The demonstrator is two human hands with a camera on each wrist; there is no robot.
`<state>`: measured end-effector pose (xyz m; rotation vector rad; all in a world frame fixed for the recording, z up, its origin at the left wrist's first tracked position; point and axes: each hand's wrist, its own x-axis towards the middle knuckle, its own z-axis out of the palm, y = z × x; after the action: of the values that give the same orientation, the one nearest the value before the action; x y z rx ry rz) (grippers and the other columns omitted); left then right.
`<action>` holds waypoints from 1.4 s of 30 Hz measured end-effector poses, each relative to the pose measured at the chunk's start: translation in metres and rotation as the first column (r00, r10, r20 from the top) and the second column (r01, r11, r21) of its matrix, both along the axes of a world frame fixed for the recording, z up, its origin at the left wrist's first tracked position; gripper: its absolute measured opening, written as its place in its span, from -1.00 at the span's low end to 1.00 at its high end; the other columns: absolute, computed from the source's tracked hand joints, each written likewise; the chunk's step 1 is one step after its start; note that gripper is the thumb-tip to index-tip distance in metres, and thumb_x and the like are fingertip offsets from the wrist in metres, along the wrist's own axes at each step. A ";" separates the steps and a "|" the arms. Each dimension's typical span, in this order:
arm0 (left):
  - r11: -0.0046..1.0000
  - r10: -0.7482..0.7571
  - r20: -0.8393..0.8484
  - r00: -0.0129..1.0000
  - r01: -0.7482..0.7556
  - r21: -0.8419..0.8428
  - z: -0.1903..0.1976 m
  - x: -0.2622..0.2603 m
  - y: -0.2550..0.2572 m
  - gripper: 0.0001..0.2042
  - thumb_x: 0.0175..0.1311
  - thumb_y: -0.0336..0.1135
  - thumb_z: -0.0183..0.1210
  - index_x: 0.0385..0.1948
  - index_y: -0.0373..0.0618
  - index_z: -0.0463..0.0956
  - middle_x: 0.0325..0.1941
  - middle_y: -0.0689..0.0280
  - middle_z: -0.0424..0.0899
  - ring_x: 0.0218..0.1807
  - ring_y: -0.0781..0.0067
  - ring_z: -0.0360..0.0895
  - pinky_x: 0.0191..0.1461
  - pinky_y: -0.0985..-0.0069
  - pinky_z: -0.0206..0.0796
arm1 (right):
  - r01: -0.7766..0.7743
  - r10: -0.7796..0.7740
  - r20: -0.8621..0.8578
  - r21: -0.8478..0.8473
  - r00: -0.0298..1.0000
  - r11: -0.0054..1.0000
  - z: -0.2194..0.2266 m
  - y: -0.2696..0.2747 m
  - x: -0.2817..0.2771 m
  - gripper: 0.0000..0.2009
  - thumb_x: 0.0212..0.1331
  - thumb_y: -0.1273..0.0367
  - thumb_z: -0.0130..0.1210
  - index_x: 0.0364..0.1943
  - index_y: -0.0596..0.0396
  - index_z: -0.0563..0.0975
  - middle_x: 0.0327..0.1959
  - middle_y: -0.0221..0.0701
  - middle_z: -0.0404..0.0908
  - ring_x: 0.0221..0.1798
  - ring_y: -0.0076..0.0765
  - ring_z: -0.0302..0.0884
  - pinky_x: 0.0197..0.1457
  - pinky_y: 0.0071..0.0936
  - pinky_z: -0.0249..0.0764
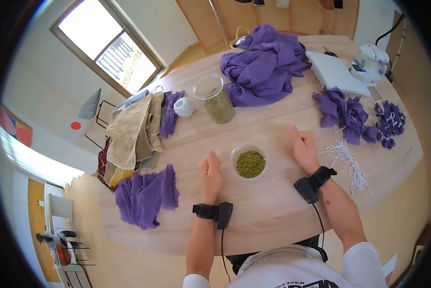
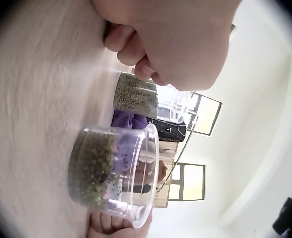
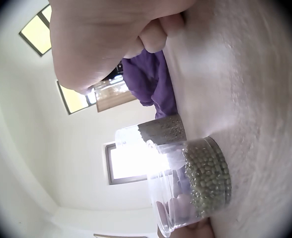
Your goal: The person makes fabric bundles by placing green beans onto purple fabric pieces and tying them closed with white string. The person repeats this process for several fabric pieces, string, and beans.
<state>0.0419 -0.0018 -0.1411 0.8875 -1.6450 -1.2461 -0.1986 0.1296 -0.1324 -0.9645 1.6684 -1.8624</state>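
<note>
A small clear plastic cup [image 1: 234, 166] of green mung beans [image 1: 251, 164] stands upright on the table between both hands. To its left, my left hand [image 1: 210, 177] rests on its side on the tabletop, fingers curled in and holding nothing. My right hand [image 1: 305, 150] rests likewise to the cup's right, its fingers folded and its thumb on top. Both hands are apart from the cup. Beyond it stands a taller clear jar [image 1: 219, 103], partly filled with the same sort of beans. In the left wrist view the cup [image 2: 146, 173] is about half full.
Purple cloth [image 1: 268, 67] lies heaped at the back, with a purple piece [image 1: 145, 197] at left. Near folded fabrics [image 1: 133, 129] sits a white yarn ball [image 1: 183, 107]. At right are a sewing machine [image 1: 370, 65], purple scraps [image 1: 345, 113] and loose white cord [image 1: 347, 161].
</note>
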 end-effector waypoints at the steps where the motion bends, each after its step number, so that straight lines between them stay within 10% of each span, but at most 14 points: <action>1: 1.000 0.016 0.013 1.000 -0.016 0.013 -0.002 0.000 0.000 -0.49 0.59 -0.05 -0.14 -0.69 -0.03 0.10 -0.63 0.58 0.12 -0.54 0.73 -0.02 -0.50 0.50 -0.20 | 0.018 -0.020 0.058 0.028 0.998 0.999 0.001 0.000 -0.002 -0.45 0.39 0.17 0.11 -0.75 0.03 0.19 -0.77 -0.69 0.09 -0.65 -0.73 -0.08 -0.63 -0.48 -0.15; 9: 0.999 0.038 0.032 0.999 -0.038 -0.002 -0.013 0.009 -0.005 -0.47 0.58 -0.05 -0.11 -0.74 0.04 0.16 -0.68 0.58 0.13 -0.61 0.73 -0.01 -0.54 0.56 -0.21 | 0.054 -0.056 0.355 0.015 0.933 0.998 -0.018 0.000 -0.011 -0.52 0.35 0.20 0.09 -0.74 0.04 0.29 -0.79 -0.66 0.18 -0.69 -0.73 0.08 -0.68 -0.52 0.00; 16: 1.000 0.012 0.054 0.998 -0.012 -0.001 -0.006 0.006 -0.001 -0.47 0.58 -0.06 -0.10 -0.75 0.02 0.15 -0.69 0.57 0.12 -0.61 0.73 0.00 -0.54 0.56 -0.20 | 0.215 -0.216 -0.065 -0.022 0.974 0.976 -0.011 0.000 -0.034 -0.60 0.30 0.23 0.13 -0.64 0.14 0.38 -0.77 -0.50 0.29 -0.66 -0.55 0.22 -0.59 -0.41 0.16; 20: 0.997 -0.004 0.096 0.995 0.011 -0.072 -0.003 0.006 0.002 -0.52 0.57 -0.15 -0.10 -0.68 -0.02 0.08 -0.64 0.57 0.08 -0.55 0.72 -0.05 -0.50 0.49 -0.23 | 0.540 -0.421 -0.621 0.004 0.661 0.841 0.021 0.023 -0.081 -0.73 0.18 0.21 0.23 -0.31 0.12 0.49 -0.54 -0.25 0.49 -0.48 -0.20 0.52 -0.44 -0.19 0.38; 21: 0.996 -0.005 0.104 0.995 0.014 -0.085 -0.002 0.005 0.002 -0.53 0.56 -0.15 -0.09 -0.68 -0.03 0.08 -0.64 0.57 0.07 -0.54 0.72 -0.05 -0.50 0.49 -0.23 | 0.619 -0.407 -0.749 0.006 0.523 0.786 0.030 0.028 -0.087 -0.70 0.14 0.20 0.26 -0.21 0.10 0.50 -0.46 -0.19 0.54 -0.41 -0.10 0.60 -0.39 -0.12 0.44; 28: 0.992 -0.002 0.197 0.980 0.027 -0.123 0.001 0.005 0.003 -0.53 0.54 -0.13 -0.06 -0.66 -0.08 0.11 -0.63 0.56 0.07 -0.54 0.70 -0.02 -0.50 0.46 -0.19 | 0.685 0.007 -0.910 0.317 0.414 0.656 0.033 0.031 -0.130 -0.71 0.07 0.21 0.29 -0.24 0.11 0.58 -0.33 -0.11 0.64 -0.19 0.15 0.66 -0.18 -0.02 0.58; 34: 0.990 0.003 0.209 0.978 0.027 -0.140 -0.005 0.008 -0.002 -0.54 0.54 -0.10 -0.06 -0.65 -0.03 0.11 -0.61 0.58 0.08 -0.53 0.72 -0.02 -0.50 0.48 -0.19 | 0.417 -0.136 -0.765 0.185 0.629 0.890 0.068 0.038 -0.119 -0.78 0.10 0.29 0.28 -0.30 0.17 0.63 -0.40 -0.18 0.69 -0.32 -0.13 0.68 -0.22 -0.24 0.56; 37: 0.991 -0.004 0.203 0.979 0.031 -0.132 -0.001 0.007 0.000 -0.54 0.55 -0.09 -0.07 -0.66 0.00 0.13 -0.61 0.60 0.10 -0.53 0.74 -0.01 -0.50 0.51 -0.19 | 0.182 -0.015 -0.485 0.300 0.874 0.936 0.095 0.039 -0.095 -0.80 0.18 0.33 0.26 -0.29 0.21 0.62 -0.46 -0.31 0.66 -0.44 -0.42 0.60 -0.32 -0.44 0.48; 42: 0.993 0.025 0.207 0.978 0.000 -0.118 0.003 0.006 0.004 -0.54 0.54 -0.10 -0.06 -0.67 -0.02 0.16 -0.63 0.59 0.12 -0.55 0.74 0.01 -0.51 0.51 -0.17 | -0.070 0.113 -0.274 0.162 0.955 0.984 0.102 0.033 -0.063 -0.84 0.30 0.37 0.19 -0.30 0.22 0.58 -0.47 -0.50 0.60 -0.46 -0.68 0.48 -0.40 -0.61 0.37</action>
<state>0.0479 0.0020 -0.1384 0.9799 -1.8542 -1.0646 -0.2618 0.1623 -0.0300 -1.2668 1.8618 -1.5696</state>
